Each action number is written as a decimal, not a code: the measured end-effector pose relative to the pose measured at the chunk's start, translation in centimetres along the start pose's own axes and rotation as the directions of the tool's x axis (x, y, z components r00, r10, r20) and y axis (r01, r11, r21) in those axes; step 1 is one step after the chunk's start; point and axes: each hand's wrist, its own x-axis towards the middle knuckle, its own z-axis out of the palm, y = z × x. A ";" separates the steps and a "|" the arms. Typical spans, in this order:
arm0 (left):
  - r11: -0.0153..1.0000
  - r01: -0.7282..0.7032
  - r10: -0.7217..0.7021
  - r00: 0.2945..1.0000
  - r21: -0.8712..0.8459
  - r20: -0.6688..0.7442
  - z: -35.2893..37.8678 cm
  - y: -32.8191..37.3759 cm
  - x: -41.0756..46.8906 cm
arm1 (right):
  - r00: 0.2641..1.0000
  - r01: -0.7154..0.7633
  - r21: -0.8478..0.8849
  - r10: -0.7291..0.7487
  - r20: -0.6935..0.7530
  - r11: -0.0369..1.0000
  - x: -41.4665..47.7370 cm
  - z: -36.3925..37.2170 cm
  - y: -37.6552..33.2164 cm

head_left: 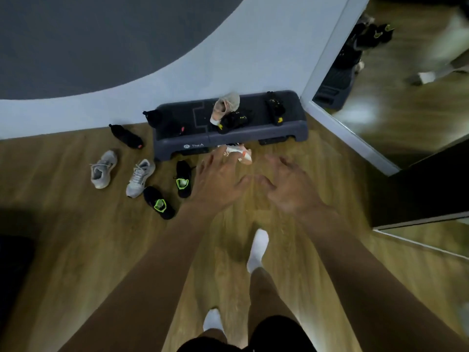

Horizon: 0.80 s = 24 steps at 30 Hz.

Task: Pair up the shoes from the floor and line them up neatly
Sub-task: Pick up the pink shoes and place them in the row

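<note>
wood floor (76, 250) | step platform (286, 128), grey sneakers (104, 168), black-green shoes (160, 202)

The floor (291, 250) looks like wood-grain planks with a soft sheen. The dark step platform (253, 134) by the far wall seems matt moulded plastic, its top ribbed. The two grey shoes (138, 177) at left look like knitted cloth mesh with laces, and the black shoes (158, 202) beside them appear matt fabric. At right, the mirror (406, 92) is glossy glass. The wall (241, 47) is smooth, matt paint.
</note>
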 end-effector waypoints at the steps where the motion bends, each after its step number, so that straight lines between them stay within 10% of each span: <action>1: 1.000 0.018 -0.018 1.000 -0.004 -0.001 0.6 -0.2 2.4 | 1.000 0.006 0.006 -0.006 0.003 1.000 2.4 0.3 0.9; 11: 0.995 0.096 -0.096 0.984 0.009 0.149 11.7 -5.7 23.6 | 0.998 -0.057 0.074 0.055 0.029 0.996 23.4 8.1 10.1; 24: 0.994 0.031 -0.064 0.947 0.109 0.315 48.7 -22.4 43.5 | 0.973 -0.227 0.352 0.194 0.126 0.908 46.7 42.3 28.3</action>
